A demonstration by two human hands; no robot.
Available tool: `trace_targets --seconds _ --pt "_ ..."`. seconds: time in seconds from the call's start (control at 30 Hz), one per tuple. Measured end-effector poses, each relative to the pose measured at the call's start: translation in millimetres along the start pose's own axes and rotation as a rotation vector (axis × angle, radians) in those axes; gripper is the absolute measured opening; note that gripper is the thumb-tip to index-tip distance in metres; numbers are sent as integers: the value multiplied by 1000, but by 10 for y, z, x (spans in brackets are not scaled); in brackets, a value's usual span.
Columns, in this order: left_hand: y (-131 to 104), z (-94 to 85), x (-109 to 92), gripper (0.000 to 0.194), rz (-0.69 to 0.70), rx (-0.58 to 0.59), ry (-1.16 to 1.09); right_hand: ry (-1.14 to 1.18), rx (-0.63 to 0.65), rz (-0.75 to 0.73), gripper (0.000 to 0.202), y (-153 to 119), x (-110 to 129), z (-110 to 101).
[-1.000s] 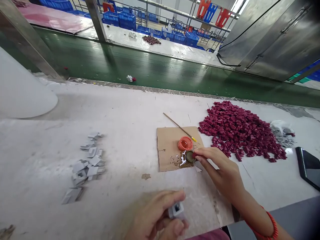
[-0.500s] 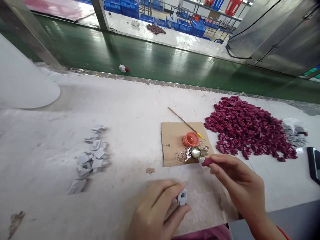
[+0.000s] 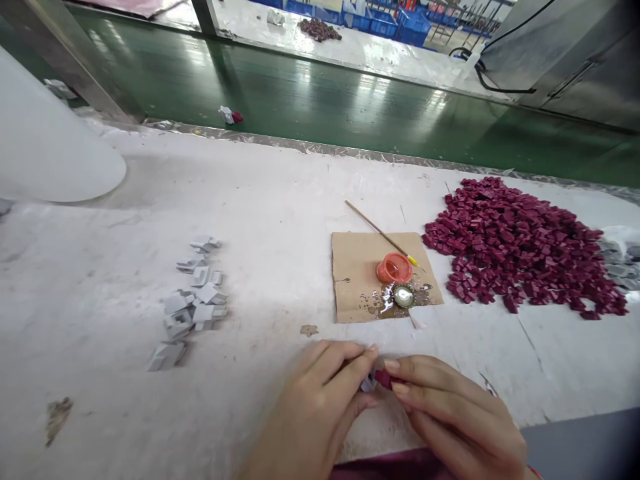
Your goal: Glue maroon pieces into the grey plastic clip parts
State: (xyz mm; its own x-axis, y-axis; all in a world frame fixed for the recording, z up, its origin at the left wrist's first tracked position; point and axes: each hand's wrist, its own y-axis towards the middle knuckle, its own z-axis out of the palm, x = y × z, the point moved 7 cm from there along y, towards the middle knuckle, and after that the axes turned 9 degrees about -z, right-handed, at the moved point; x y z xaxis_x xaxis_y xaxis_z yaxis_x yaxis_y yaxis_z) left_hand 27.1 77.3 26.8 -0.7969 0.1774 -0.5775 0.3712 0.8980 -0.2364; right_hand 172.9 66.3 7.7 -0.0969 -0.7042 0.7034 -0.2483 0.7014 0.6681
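My left hand (image 3: 325,393) is closed on a small grey plastic piece (image 3: 368,383), mostly hidden by the fingers. Pinched in my right hand (image 3: 450,407) is a small maroon plastic piece (image 3: 383,379), its end against or very close to the grey one. Beyond the hands lies a cardboard square (image 3: 350,257). On it are a red cup (image 3: 395,267) and a bottle cap (image 3: 403,295) of clear liquid, with wet splashes around. A thin stick with a yellow tip (image 3: 380,231) rests partly on the cardboard.
A large pile of maroon pieces (image 3: 520,247) lies at the right, with grey pieces (image 3: 620,263) beside it. Several grey pieces (image 3: 193,300) sit at the left. Behind the table runs a green conveyor belt (image 3: 300,87) carrying a grey-and-maroon item (image 3: 230,115). A white rounded object (image 3: 55,140) stands far left.
My right hand has moved from beside the bottle cap down and left, bringing the maroon piece to the grey piece in my left hand. The camera view has shifted slightly.
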Motion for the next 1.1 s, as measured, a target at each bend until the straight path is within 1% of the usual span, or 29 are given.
trace_targets --seconds 0.13,0.23,0.4,0.47,0.6,0.67,0.77,0.9,1.1 --pt "-11 35 -10 42 -6 11 -24 5 49 -62 34 30 44 29" --pt "3 49 -18 42 -14 19 -20 4 62 -76 32 44 54 41" --pt "12 30 -29 43 0 15 24 4 -3 -15 37 20 28 10" --pt "6 10 -30 43 8 -19 31 -2 -19 9 40 4 12 -3" --pt "-2 -35 28 35 -65 -118 1 -38 -22 7 39 -2 -3 -26" --pt "-5 -41 7 34 -30 -137 2 -51 -16 -12 36 13 -2 -31" --pt "-5 -48 -35 38 39 -139 25 -62 13 -41 33 46 -1 -15" --pt "6 -40 -37 43 40 -104 60 -39 53 -68 30 78 -3 18" --pt "15 -40 -44 43 77 -127 67 -19 82 -72 28 112 -23 37"
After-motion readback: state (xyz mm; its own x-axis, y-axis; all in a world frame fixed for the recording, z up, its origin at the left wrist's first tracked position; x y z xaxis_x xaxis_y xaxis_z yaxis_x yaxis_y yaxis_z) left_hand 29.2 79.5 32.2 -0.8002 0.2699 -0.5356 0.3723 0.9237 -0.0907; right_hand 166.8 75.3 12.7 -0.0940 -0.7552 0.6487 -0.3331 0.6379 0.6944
